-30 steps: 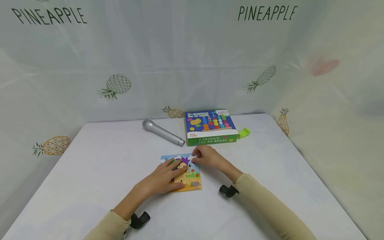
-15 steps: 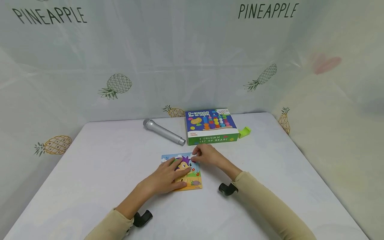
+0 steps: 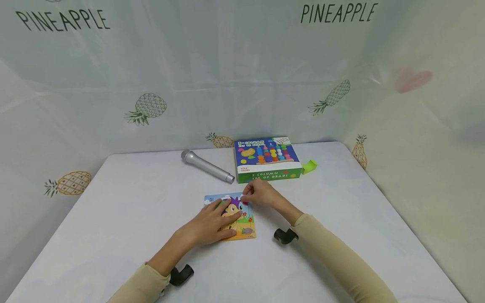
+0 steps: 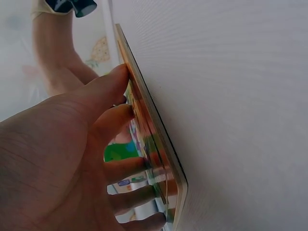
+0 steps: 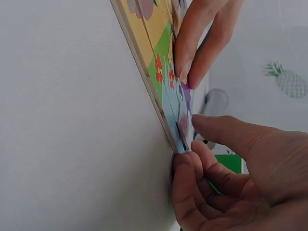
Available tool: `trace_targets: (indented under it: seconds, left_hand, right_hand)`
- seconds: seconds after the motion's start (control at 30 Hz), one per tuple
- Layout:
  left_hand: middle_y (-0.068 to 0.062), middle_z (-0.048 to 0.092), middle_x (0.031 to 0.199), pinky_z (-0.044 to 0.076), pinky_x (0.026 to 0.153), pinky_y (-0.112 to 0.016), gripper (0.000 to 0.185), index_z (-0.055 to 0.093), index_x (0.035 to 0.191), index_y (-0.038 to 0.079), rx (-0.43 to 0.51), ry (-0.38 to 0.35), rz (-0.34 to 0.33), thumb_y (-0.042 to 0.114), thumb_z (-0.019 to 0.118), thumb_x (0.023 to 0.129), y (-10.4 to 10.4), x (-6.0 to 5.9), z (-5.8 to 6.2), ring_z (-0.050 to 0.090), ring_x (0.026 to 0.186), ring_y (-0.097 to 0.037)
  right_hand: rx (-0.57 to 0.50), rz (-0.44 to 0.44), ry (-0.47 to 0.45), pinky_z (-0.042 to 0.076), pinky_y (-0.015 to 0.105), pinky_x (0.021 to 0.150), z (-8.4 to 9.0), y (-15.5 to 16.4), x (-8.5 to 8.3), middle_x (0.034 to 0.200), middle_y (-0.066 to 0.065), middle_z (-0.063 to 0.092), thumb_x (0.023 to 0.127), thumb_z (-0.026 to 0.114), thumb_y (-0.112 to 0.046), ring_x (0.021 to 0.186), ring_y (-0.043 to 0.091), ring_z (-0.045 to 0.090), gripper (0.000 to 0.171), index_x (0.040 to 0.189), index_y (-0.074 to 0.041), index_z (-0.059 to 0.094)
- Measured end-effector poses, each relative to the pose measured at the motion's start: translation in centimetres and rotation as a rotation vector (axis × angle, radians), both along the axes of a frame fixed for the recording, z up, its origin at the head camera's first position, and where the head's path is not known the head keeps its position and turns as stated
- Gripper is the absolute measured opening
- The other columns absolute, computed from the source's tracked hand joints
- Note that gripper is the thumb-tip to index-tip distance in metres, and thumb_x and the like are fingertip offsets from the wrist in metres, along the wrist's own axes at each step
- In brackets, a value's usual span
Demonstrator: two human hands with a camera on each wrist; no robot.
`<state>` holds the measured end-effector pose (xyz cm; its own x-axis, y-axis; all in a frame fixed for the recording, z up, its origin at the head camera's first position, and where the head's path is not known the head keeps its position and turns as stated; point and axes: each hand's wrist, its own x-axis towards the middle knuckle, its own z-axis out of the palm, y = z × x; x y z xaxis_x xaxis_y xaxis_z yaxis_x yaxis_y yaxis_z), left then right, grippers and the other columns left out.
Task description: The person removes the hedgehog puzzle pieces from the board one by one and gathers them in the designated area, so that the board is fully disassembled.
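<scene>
**Pinching a puzzle corner on a thin, stiff board**

Lying flat near the middle of the white table (image 3: 113, 189), the picture puzzle (image 3: 242, 227) is pressed down by the left hand (image 3: 212, 221), whose straight fingers rest on its cartoon face. The far right corner is pinched by the right hand (image 3: 259, 194) between thumb and curled fingers — in the right wrist view the thumb (image 5: 226, 132) sits over the corner while the fingertips are tucked against the board's edge.

The puzzle is judged light and rigid: a thin board with a raised rim, its flat pieces probably loose in the tray. The smooth printed face may slide on the table, so it is best steadied from above and lifted by an edge or corner, kept level so that the pieces are not spilled.

Writing can be read elsewhere. "PINEAPPLE" is printed twice on the backdrop curtain (image 3: 341, 63), among pineapple drawings. At the far side, a toy box (image 3: 267, 160) bears "5-COLUMN SET OF BEADS" — its smaller lettering cannot be made out. A silver microphone (image 3: 207, 167) lies left of the box, a small green block (image 3: 308, 166) right of it.
</scene>
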<state>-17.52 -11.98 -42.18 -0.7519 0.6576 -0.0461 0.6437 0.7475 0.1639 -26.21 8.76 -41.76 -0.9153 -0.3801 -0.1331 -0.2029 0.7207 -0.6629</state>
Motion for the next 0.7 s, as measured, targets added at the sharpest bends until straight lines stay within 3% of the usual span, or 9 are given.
trace_targets:
  seconds: [0.27, 0.57, 0.7]
  left_hand:
    - [-0.016, 0.025, 0.148, 0.028, 0.101, -0.062, 0.052, 0.039, 0.137, 0.032, -0.001, -0.018, 0.002, 0.052, 0.045, 0.089, -0.21, 0.44, -0.30, 0.025, 0.132, -0.045]
    - [-0.014, 0.025, 0.149, 0.028, 0.101, -0.061, 0.052, 0.038, 0.137, 0.034, -0.006, 0.001, 0.008, 0.054, 0.042, 0.089, -0.11, 0.06, -0.07, 0.024, 0.132, -0.044]
    - [-0.014, 0.025, 0.149, 0.028, 0.101, -0.061, 0.052, 0.038, 0.137, 0.034, -0.006, -0.004, 0.009, 0.054, 0.042, 0.089, -0.02, -0.06, 0.13, 0.024, 0.133, -0.044]
  right_hand:
    - [-0.010, -0.004, -0.051, 0.039, 0.019, 0.053, -0.40, -0.09, 0.04, 0.072, 0.000, 0.060, 0.077, 0.072, -0.026, 0.062, 0.010, 0.048, 0.016, 0.084, -0.013, 0.066]
    - [-0.017, 0.003, -0.025, 0.040, 0.021, 0.054, 0.17, 0.27, -0.32, 0.072, 0.000, 0.062, 0.077, 0.071, -0.026, 0.063, 0.011, 0.050, 0.014, 0.083, -0.013, 0.068]
    - [-0.048, -0.004, -0.055, 0.043, 0.021, 0.055, 0.19, 0.57, -0.68, 0.074, -0.001, 0.064, 0.078, 0.071, -0.026, 0.064, 0.011, 0.052, 0.013, 0.084, -0.015, 0.068]
